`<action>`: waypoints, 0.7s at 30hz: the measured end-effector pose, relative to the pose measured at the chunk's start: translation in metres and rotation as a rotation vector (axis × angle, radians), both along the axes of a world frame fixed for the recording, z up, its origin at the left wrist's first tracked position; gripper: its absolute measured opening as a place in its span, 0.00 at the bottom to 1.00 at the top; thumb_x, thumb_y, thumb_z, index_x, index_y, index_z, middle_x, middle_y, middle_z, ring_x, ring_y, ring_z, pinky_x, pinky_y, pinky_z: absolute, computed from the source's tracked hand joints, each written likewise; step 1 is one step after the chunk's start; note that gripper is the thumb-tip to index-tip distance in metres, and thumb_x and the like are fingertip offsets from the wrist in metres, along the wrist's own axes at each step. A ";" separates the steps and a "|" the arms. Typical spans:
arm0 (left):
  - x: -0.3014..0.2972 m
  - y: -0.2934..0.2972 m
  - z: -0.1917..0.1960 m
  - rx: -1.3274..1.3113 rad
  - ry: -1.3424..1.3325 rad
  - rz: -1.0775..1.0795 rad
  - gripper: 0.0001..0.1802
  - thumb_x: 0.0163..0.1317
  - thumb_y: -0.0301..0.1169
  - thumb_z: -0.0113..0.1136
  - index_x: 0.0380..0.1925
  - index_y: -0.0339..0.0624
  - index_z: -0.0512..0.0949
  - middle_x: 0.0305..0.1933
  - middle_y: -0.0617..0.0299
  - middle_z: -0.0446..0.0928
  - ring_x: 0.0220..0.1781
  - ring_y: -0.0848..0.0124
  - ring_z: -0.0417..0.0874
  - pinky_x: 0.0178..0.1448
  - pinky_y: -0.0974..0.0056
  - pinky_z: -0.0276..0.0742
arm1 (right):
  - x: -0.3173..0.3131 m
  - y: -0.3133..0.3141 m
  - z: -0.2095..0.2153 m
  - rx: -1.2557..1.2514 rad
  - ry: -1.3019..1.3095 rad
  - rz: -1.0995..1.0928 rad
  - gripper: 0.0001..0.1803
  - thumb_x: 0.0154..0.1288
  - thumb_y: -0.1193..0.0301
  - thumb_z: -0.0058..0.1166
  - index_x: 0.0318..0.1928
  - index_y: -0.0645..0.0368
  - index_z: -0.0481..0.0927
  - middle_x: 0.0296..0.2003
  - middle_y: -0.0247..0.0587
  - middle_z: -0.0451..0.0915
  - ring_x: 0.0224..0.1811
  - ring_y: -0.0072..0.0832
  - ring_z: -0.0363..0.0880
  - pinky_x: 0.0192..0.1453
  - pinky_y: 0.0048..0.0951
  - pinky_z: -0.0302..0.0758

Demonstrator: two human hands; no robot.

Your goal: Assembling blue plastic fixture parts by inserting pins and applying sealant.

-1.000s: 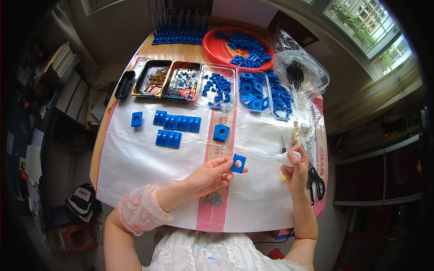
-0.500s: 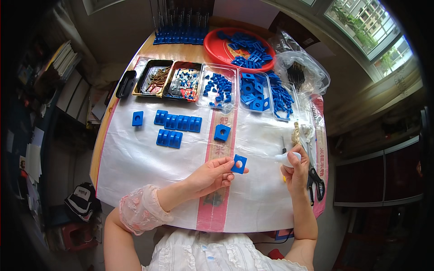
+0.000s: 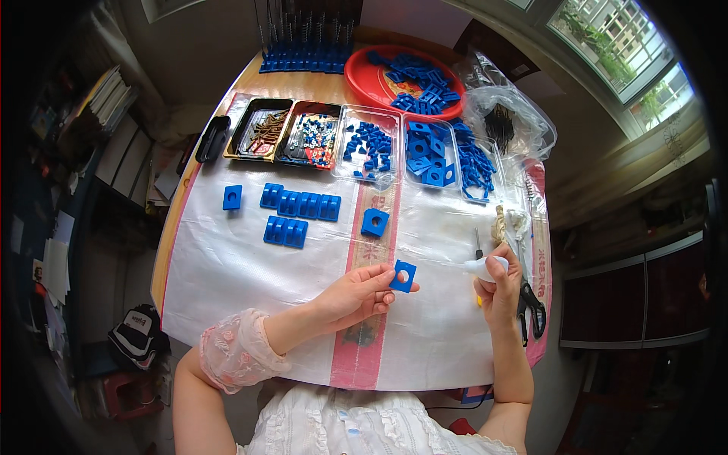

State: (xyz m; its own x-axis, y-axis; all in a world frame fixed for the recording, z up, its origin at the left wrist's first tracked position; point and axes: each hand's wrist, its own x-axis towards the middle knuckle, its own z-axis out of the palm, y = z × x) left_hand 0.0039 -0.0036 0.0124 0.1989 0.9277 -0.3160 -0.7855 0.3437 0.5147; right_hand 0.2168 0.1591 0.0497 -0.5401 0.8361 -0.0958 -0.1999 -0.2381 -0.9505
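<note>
Between thumb and fingers, my left hand [image 3: 362, 292] pinches a square blue plastic plate [image 3: 403, 276] with a round hole, held above the sheet in front of me. My right hand [image 3: 499, 292] is closed around a small white squeeze bottle [image 3: 487, 268], its nozzle pointing left, apart from the plate. Just beyond the bottle lies a thin dark metal shaft [image 3: 478, 239]; a bit of yellow shows beside my right hand. Farther off from my left hand sits another blue holed block [image 3: 374, 222]. Two short rows of ribbed blue parts [image 3: 307, 205] lie to its left, with a single blue block [image 3: 232, 197] beyond.
Across the back stand trays of brass screws [image 3: 267, 130], small nuts [image 3: 315, 135] and blue pieces [image 3: 368, 148]. Behind them are a red basin [image 3: 364, 85] of blue parts and a rack of upright metal bits [image 3: 303, 57]. Black-handled scissors [image 3: 533, 307] lie at right.
</note>
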 end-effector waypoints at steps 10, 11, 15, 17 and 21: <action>0.000 0.000 -0.002 0.005 -0.004 -0.003 0.13 0.77 0.38 0.43 0.51 0.44 0.73 0.58 0.55 0.75 0.34 0.84 0.72 0.42 0.76 0.73 | -0.002 -0.001 0.002 0.011 -0.009 0.006 0.11 0.63 0.74 0.58 0.28 0.52 0.69 0.17 0.21 0.64 0.14 0.07 0.53 0.16 0.15 0.49; 0.000 0.000 -0.003 0.006 -0.004 -0.002 0.13 0.77 0.38 0.43 0.51 0.44 0.73 0.58 0.55 0.75 0.34 0.84 0.72 0.42 0.76 0.73 | -0.002 -0.002 0.002 0.013 -0.009 0.008 0.11 0.63 0.74 0.58 0.28 0.52 0.69 0.17 0.21 0.64 0.14 0.06 0.53 0.16 0.15 0.49; 0.000 0.000 -0.001 -0.004 0.004 0.002 0.13 0.77 0.38 0.44 0.51 0.45 0.73 0.58 0.56 0.76 0.34 0.85 0.72 0.42 0.76 0.73 | -0.004 -0.003 0.004 0.017 -0.015 0.010 0.11 0.63 0.74 0.58 0.28 0.52 0.68 0.17 0.21 0.65 0.14 0.06 0.53 0.16 0.15 0.49; 0.001 0.000 -0.001 -0.008 0.010 0.004 0.13 0.77 0.39 0.45 0.49 0.45 0.73 0.57 0.58 0.77 0.33 0.86 0.71 0.40 0.78 0.72 | -0.002 -0.002 0.002 0.018 -0.007 0.003 0.11 0.63 0.74 0.58 0.28 0.52 0.68 0.17 0.21 0.65 0.14 0.06 0.53 0.15 0.15 0.49; 0.001 0.000 0.001 -0.002 0.011 0.001 0.13 0.77 0.39 0.45 0.49 0.46 0.74 0.57 0.58 0.77 0.33 0.86 0.71 0.39 0.78 0.72 | -0.001 -0.002 0.002 0.028 -0.002 0.001 0.11 0.63 0.74 0.58 0.27 0.52 0.68 0.17 0.21 0.64 0.14 0.06 0.53 0.15 0.15 0.49</action>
State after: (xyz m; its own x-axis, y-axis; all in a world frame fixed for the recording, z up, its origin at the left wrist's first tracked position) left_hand 0.0045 -0.0036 0.0136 0.1944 0.9271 -0.3205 -0.7798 0.3443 0.5228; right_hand 0.2156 0.1567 0.0514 -0.5407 0.8380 -0.0735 -0.1977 -0.2115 -0.9572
